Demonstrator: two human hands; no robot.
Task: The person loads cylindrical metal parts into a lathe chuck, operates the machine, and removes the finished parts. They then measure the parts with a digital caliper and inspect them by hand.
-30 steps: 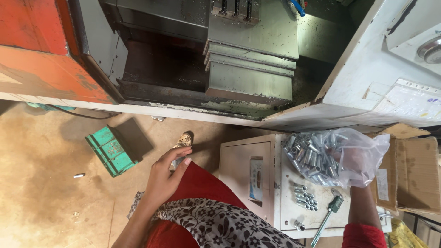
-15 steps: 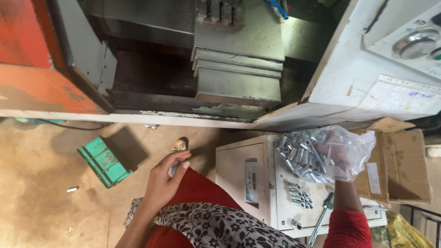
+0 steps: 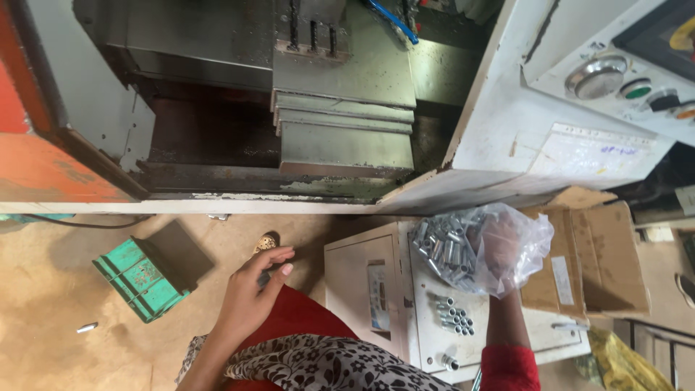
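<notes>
Two hands show, and only one of them is busy. The right hand (image 3: pixel 507 250) is thrust inside a clear plastic bag (image 3: pixel 481 250), its fingers lost behind the film among a heap of short silvery metal sleeves (image 3: pixel 441 250); whether it is clutching some or merely resting among them I cannot tell. The left hand (image 3: pixel 250 297) hangs loose and holds nothing, fingers gently curled and a little spread, over the red garment (image 3: pixel 304 322) at the person's lap.

Against the views of a second and half a second ago, the bag sits in much the same place on the white cabinet (image 3: pixel 362 289), and the right hand has stayed buried in it; the left has hardly stirred either. Mostly the camera has tipped, so the control panel (image 3: pixel 622 80) at about two o'clock now shows more fully. That suggests the picking-over of the sleeves is continuing rather than ending.

Just below the bag, at six o'clock from it, a small cluster of loose sleeves (image 3: pixel 455 317) lies on the cabinet top. At three o'clock from the bag stands an open cardboard box (image 3: pixel 601 268). At nine o'clock from the left hand a green block (image 3: pixel 141 279) rests on the earthen floor (image 3: pixel 43 304), and at twelve o'clock the grey machine bed (image 3: pixel 340 123) fills the opening.
</notes>
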